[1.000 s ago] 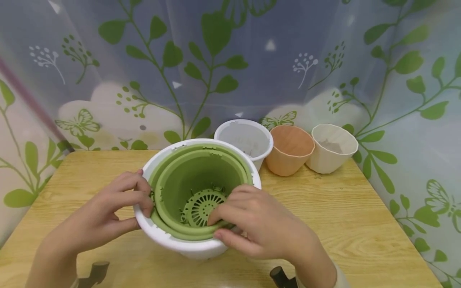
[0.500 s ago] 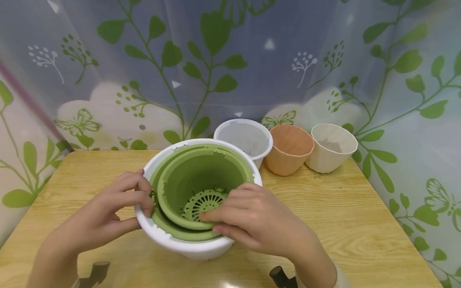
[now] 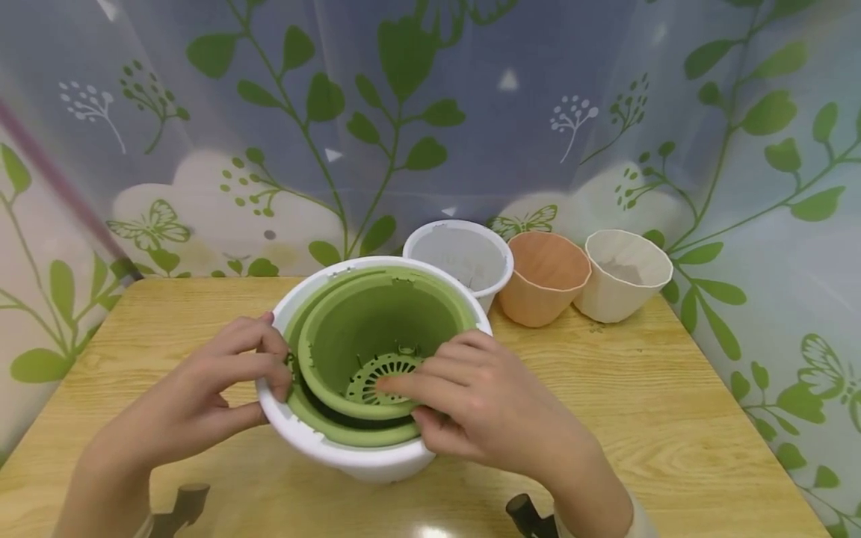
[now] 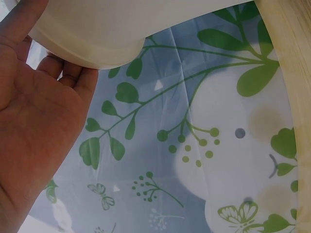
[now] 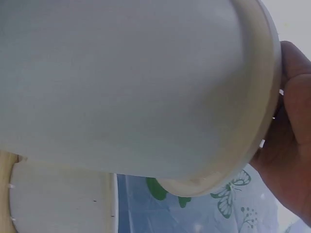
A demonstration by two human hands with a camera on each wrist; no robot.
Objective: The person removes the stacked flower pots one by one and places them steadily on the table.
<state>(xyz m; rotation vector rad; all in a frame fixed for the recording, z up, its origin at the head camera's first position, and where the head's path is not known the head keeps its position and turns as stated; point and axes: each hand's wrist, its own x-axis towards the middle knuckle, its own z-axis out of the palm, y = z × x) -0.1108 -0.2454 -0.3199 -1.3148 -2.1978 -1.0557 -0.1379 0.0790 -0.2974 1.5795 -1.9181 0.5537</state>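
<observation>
A large white pot (image 3: 383, 469) stands on the wooden table, its rim also filling the top of the left wrist view. Nested in it are an outer green pot (image 3: 329, 427) and an inner green pot (image 3: 377, 317) with a slotted bottom. The inner one sits raised, with a dark gap at its near side. My left hand (image 3: 218, 381) grips the white pot's rim at the left, fingers curled over the edge. My right hand (image 3: 480, 396) pinches the inner green pot's near right rim, index finger inside; the thumb's contact is partly hidden.
Behind the nested pots, along the table's (image 3: 605, 418) back edge, stand a white pot (image 3: 460, 258), an orange pot (image 3: 545, 291) and a cream pot (image 3: 615, 288). A patterned curtain (image 3: 471, 134) hangs behind. Dark posts (image 3: 521, 512) show at the bottom edge.
The inner green pot has risen and tilted a little at its near side, widening the gap to the outer green pot. My right hand has lifted slightly with it; my left hand stays on the rim.
</observation>
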